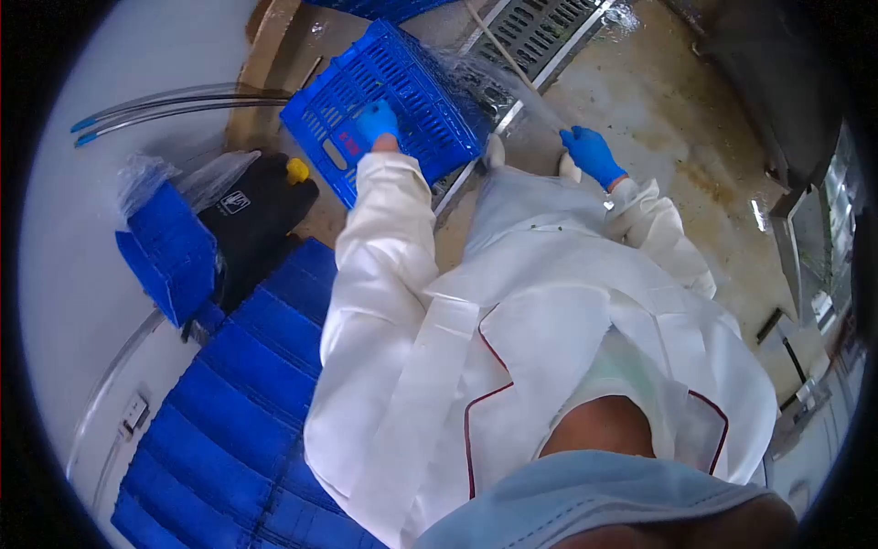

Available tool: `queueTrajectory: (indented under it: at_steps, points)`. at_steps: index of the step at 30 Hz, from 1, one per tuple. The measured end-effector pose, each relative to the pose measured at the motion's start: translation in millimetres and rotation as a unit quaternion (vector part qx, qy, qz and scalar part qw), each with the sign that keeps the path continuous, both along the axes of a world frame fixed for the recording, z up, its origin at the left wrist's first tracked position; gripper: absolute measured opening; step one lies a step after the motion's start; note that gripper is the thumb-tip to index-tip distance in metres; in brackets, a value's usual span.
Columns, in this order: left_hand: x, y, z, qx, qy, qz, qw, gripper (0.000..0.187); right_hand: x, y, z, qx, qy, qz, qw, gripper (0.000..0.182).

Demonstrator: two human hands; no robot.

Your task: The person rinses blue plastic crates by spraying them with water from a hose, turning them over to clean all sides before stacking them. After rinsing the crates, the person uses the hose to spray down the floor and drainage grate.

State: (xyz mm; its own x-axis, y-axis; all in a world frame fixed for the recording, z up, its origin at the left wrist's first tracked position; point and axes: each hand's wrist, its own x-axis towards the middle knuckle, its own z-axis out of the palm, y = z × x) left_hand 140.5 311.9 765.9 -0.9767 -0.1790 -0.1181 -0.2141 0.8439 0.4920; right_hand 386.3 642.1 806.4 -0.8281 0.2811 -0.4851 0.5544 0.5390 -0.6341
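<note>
My left hand (pixel 377 119), in a blue glove, grips the slotted side of a blue plastic crate (pixel 430 101). The crate stands tilted, partly over the floor drain, and its surface looks wet. Out to the right, my right hand (pixel 593 156), also gloved in blue, is closed around what looks like a thin pale hose (pixel 501 46). A blurred, watery streak runs from this hand toward the crate. The end of the hose inside my fingers is hidden.
A metal drain grate (pixel 526 41) crosses the wet brown floor (pixel 695 137). At left are a black jerrycan (pixel 251 206) with a yellow cap, blue bins (pixel 169 247) and stacked blue crates (pixel 229 393). Curved metal rods (pixel 183 98) stick out nearby. Steel equipment (pixel 809 238) stands right.
</note>
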Motion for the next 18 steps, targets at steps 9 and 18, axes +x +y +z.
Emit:
queueTrajectory:
  at_steps: [9, 18]
  points:
    - [-89.2, -13.5, -73.1, -0.296, -0.12, -0.091, 0.943, 0.038, -16.9, -54.3, 14.3, 0.005, -0.023, -0.09, 0.996, 0.04]
    - [-115.0, -22.5, -145.0, -0.268, -0.09, -0.159, 0.946, 0.024, -24.7, -62.6, 1.8, -0.031, -0.075, -0.109, 0.991, 0.041]
